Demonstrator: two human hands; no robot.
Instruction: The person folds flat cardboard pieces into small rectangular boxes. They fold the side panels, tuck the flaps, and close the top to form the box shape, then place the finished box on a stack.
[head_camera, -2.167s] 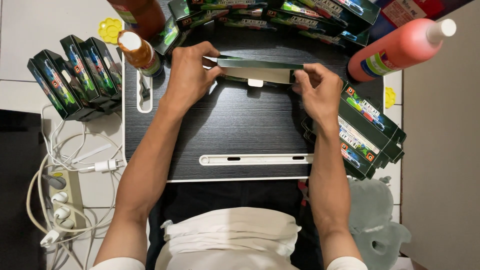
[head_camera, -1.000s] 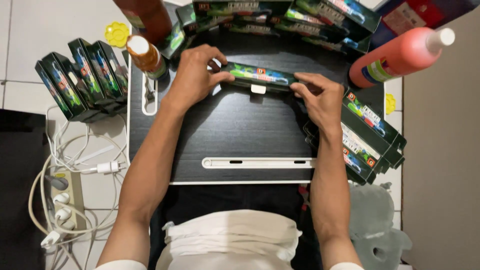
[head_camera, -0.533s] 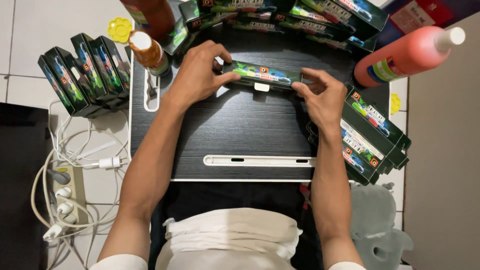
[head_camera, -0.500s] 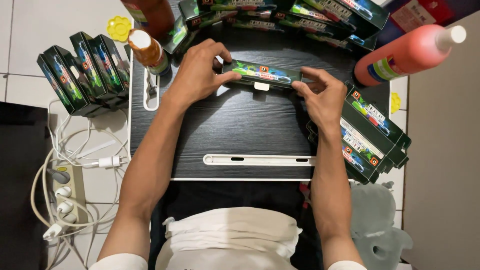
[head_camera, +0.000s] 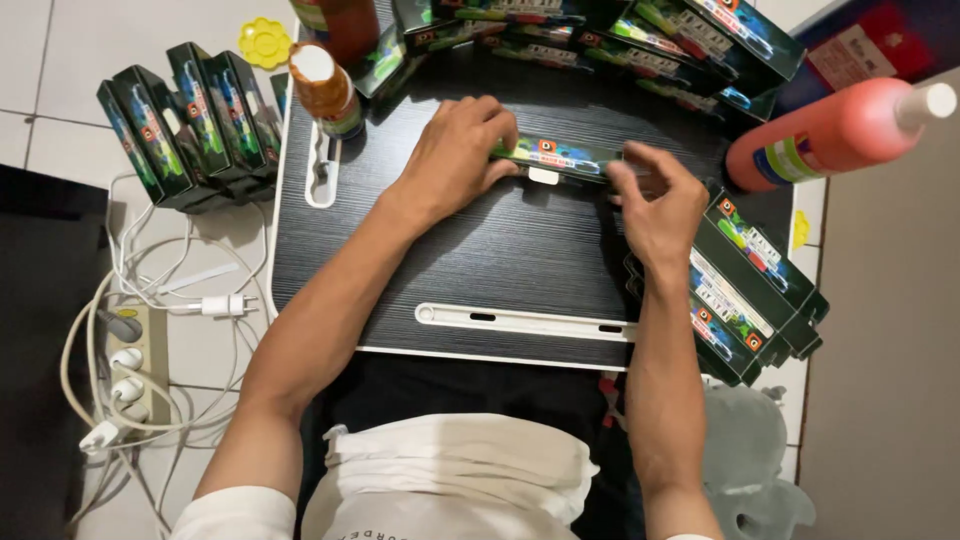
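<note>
Head view: your left hand and right hand each pinch one end of one dark box at upper centre of the table; three boxes stand upper left; two bottles beside them.

Everything's arranged around the lap desk. One long box lies flat on it toward the far edge, left hand on its left end, right hand at its right end. A row of boxes lines the desk's far edge, another stack overhangs its right edge. Off the left side, more boxes stand on the floor, with a power strip nearer the person. A small bottle sits at the far-left corner, a big bottle lies off the far-right corner.
</note>
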